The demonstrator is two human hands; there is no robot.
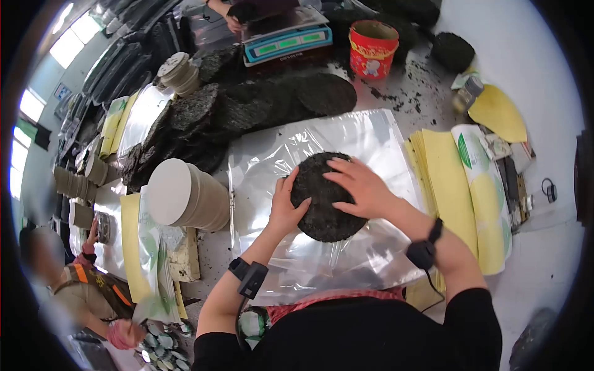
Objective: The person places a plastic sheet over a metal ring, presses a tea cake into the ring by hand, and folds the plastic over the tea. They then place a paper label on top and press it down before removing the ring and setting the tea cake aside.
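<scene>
One round seaweed disc (328, 226), black & rough, lies approx. flat on a pile of shiny clear plastic sheets (263, 161), centre of view. L hand (288, 207) is at its left edge, thumb & fingers apart, touching the rim. R hand (362, 188) is on its upper right part, fingers spread, palm down. Neither hand is clamped shut. 2 black wrist devices (252, 279), 1 per arm, w/ cables.

Just left of the sheets: 1 tall stack of round grey-white pads (192, 195), tilted in view; qty. of pads can't be counted. 1 similar pad stack (178, 74) is farther back. Behind the sheets, a long overlapping heap of black discs (266, 102), too merged to count. 1 more dark round clump (453, 51) sits far right.

Back of worktop (411, 105): 1 blue & white digital scale (288, 44), 3 green display windows, digits too small to read; 1 red bucket (374, 52), yellow lettering (illegible) plus 1 white cartoon figure. Dark crumbs (417, 86) lie near it.

Right of sheets: yellow sheets (442, 185), then printed white & green packaging (486, 185), round green logo, text unreadable.

Others: 1 co-worker (93, 297) at left, orange stripes on clothing; 1 more person's hand (232, 23) by the scale.
</scene>
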